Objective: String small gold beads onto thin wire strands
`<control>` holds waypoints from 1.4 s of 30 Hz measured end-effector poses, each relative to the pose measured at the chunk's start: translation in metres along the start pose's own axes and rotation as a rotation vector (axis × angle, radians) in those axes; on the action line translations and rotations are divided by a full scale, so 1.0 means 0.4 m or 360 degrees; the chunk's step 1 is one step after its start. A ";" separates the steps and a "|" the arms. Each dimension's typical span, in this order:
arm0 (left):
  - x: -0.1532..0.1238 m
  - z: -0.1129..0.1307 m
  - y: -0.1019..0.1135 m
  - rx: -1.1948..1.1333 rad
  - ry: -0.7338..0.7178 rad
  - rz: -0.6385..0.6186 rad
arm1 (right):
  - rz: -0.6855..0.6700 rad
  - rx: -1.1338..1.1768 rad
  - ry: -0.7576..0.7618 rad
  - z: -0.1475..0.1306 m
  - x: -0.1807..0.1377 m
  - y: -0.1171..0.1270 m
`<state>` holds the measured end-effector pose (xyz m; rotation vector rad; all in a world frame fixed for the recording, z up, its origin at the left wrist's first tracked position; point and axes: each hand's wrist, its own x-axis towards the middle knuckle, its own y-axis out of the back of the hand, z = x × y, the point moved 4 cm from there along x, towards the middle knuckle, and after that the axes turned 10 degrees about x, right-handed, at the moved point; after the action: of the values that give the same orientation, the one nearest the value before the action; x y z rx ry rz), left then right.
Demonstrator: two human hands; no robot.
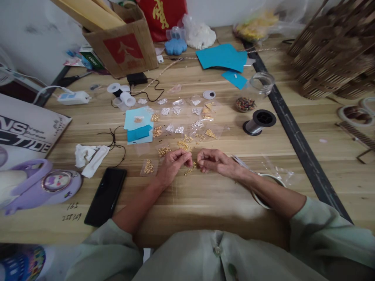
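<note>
While a black phone (pixel 106 197) lies on the wooden worktop (pixel 205 199), both bare hands are to its right and a little beyond it, the left hand (pixel 175 164) nearer the phone and the right hand (pixel 217 162) farther off. The left grip is drawn in, thumb and forefinger pressed together at the tips; whatever sits between them is too small to tell. The right grip is likewise closed, thumb against fingers, and I cannot tell what, if anything, it pinches. A fine pale strand (pixel 172 189) shows just below the left hand, to the right of the phone; whether it runs up into the fingers is unclear. Loose gold beads (pixel 188 172) lie to the right of the phone, between the two hands, with more just past the fingertips. A clear bag of gold beads (pixel 148 166) is between the phone and the left hand. Farther beyond the phone and to its right are small bags of silvery pieces (pixel 176 110); blue paper (pixel 138 134) lies nearer, also past its far end. Well to the phone's right, and beyond it, stands a wire spool (pixel 259 123). Crumpled white tissue (pixel 90 156) lies just beyond the phone, on its left.
</note>
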<state>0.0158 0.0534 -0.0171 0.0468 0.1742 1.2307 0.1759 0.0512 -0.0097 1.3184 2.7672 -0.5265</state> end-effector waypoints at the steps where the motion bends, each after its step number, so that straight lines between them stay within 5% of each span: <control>1: 0.000 0.002 0.000 0.0016 -0.0006 0.0002 | -0.0001 0.0009 -0.0009 0.001 0.000 0.000; 11: 0.000 -0.021 -0.001 -0.0183 0.0086 0.0059 | 0.0183 -0.0171 0.0125 -0.005 -0.002 -0.003; 21: 0.002 -0.008 -0.018 -0.0531 0.0169 -0.0010 | 0.0053 0.0091 0.0328 -0.024 0.001 -0.023; 42: -0.001 -0.011 -0.017 -0.0368 0.0138 -0.0017 | 0.0038 -0.0377 0.0248 0.004 -0.010 -0.021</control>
<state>0.0212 0.0507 -0.0221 -0.2082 0.1066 1.2359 0.1720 0.0428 -0.0082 1.3886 2.8200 -0.0928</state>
